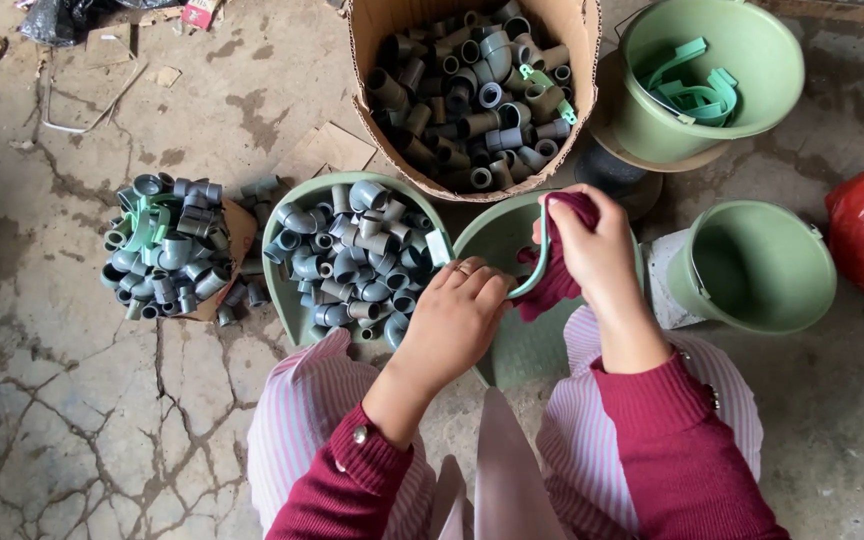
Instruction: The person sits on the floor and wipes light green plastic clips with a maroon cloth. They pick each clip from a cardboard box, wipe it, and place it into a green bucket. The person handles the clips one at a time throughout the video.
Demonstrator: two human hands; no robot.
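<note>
At frame centre, a green clip (542, 262) is clamped between both hands, left (457, 320) and right (592, 250) (dark red cloth (552, 290) underneath)

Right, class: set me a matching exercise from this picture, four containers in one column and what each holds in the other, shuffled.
Containers:
1. cardboard box
2. top bucket
3. tilted bucket
4. left basin

Contents:
A. green plastic clips
B. nothing visible
C. grey fittings, under the left hand
D. dark fittings with a few green pieces

Pairs: 1-D, 2-A, 3-B, 4-C
</note>
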